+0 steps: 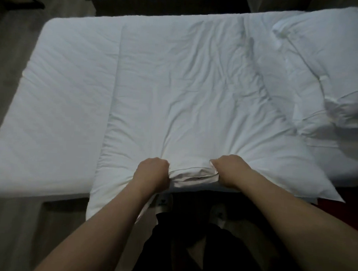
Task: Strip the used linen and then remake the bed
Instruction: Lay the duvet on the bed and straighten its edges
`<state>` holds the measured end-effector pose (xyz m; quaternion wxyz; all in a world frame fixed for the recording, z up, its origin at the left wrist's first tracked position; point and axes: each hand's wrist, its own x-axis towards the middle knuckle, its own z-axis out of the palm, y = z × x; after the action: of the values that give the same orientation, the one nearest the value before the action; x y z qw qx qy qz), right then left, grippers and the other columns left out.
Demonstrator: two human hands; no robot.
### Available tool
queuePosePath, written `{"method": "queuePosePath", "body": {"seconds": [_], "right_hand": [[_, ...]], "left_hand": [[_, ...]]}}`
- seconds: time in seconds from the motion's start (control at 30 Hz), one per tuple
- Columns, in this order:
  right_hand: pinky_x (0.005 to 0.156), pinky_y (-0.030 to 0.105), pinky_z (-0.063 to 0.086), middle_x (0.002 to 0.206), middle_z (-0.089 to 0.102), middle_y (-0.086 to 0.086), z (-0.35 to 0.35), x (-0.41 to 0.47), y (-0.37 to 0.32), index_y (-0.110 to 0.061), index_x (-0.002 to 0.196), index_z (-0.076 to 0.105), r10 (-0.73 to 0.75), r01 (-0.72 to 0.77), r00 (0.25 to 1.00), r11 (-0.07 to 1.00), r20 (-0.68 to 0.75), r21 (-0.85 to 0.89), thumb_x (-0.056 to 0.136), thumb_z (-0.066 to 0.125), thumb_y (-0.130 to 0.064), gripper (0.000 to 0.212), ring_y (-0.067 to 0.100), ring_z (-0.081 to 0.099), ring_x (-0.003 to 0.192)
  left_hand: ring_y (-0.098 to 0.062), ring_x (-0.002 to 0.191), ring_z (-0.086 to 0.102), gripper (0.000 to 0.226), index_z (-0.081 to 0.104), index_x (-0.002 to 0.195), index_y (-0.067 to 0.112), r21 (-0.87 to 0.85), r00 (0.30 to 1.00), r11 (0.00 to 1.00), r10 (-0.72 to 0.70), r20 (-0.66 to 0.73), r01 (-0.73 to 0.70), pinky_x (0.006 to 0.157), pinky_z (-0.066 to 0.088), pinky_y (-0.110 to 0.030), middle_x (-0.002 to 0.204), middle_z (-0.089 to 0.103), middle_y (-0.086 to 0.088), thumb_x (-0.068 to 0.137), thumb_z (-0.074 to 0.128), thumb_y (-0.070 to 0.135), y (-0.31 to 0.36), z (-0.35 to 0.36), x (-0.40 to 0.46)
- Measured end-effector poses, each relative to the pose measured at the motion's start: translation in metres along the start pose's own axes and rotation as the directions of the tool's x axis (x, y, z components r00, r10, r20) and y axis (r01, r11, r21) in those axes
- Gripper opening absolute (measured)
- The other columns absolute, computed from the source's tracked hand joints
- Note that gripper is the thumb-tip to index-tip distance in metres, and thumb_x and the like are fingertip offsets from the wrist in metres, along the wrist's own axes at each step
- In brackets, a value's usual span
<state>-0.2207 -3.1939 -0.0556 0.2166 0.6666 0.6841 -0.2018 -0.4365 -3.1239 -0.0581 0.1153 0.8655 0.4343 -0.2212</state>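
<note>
Head view: I have both fists, left hand and right hand, clenched on the duvet edge; next, draw it off the bed.

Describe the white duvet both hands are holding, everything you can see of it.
The duvet is white, soft and padded, creased with long wrinkles. It lies flat across the middle of the bed, its near edge hanging over the bedside. The left hand and right hand each hold a grip on bunched fabric at that edge, where an opening shows. The pillows lie against its right side.
</note>
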Motion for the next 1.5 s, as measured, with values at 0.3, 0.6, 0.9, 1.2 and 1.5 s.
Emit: {"method": "queuePosePath", "body": {"seconds": [0.3,0.6,0.9,1.2,1.5], "right_hand": [[0.087,0.036,0.054,0.114,0.063,0.009,-0.020,-0.021,-0.031,-0.019,0.112,0.058,-0.046,0.031,0.961,0.998,0.273,0.056,0.072,0.068,-0.023,0.041,0.028,0.063,0.101],[0.082,0.036,0.038,0.121,0.054,0.008,-0.071,0.096,0.022,-0.018,0.126,0.046,0.095,-0.096,0.989,0.995,-0.113,-0.004,0.091,0.049,-0.019,0.035,0.029,0.055,0.110],[0.061,0.039,0.046,0.074,0.057,0.012,-0.047,0.154,0.043,-0.002,0.103,0.064,0.060,-0.141,0.877,0.981,-0.476,-0.136,0.047,0.076,-0.002,0.057,0.031,0.055,0.061],[0.066,0.039,0.044,0.085,0.056,0.011,-0.018,0.188,0.068,-0.003,0.123,0.046,-0.103,0.009,0.870,0.981,-0.482,-0.193,0.068,0.055,-0.010,0.056,0.028,0.053,0.070],[0.059,0.035,0.037,0.080,0.054,0.008,-0.086,0.268,0.120,-0.006,0.104,0.056,-0.299,0.204,0.823,0.949,-0.483,-0.240,0.075,0.043,-0.007,0.032,0.027,0.050,0.065]], "left_hand": [[-0.028,0.098,0.065,0.037,0.065,0.106,0.007,-0.013,0.959,0.995,-0.095,0.266,0.103,0.071,0.048,-0.027,0.111,0.068,-0.013,0.075,0.070,0.027,-0.016,-0.026,-0.034],[-0.035,0.084,0.060,0.016,0.056,0.093,0.015,0.081,0.923,0.994,-0.040,-0.382,0.077,0.066,0.035,-0.035,0.091,0.064,-0.010,0.081,0.061,0.023,-0.047,-0.051,0.103],[-0.041,0.120,0.048,0.057,0.036,0.145,0.004,0.127,0.827,0.982,0.183,-0.531,-0.136,0.111,0.028,-0.057,0.131,0.051,-0.018,0.090,0.042,0.018,-0.064,-0.031,0.163],[-0.035,0.084,0.057,0.057,0.051,0.128,0.002,0.085,0.919,0.974,0.225,-0.324,-0.208,0.083,0.050,-0.044,0.096,0.059,-0.014,0.075,0.041,0.021,-0.058,-0.014,0.218],[-0.030,0.065,0.052,0.013,0.056,0.080,0.014,0.151,0.884,0.982,0.169,-0.436,-0.113,0.059,0.040,-0.037,0.072,0.055,-0.006,0.074,0.044,0.013,-0.083,-0.072,0.286]]}}
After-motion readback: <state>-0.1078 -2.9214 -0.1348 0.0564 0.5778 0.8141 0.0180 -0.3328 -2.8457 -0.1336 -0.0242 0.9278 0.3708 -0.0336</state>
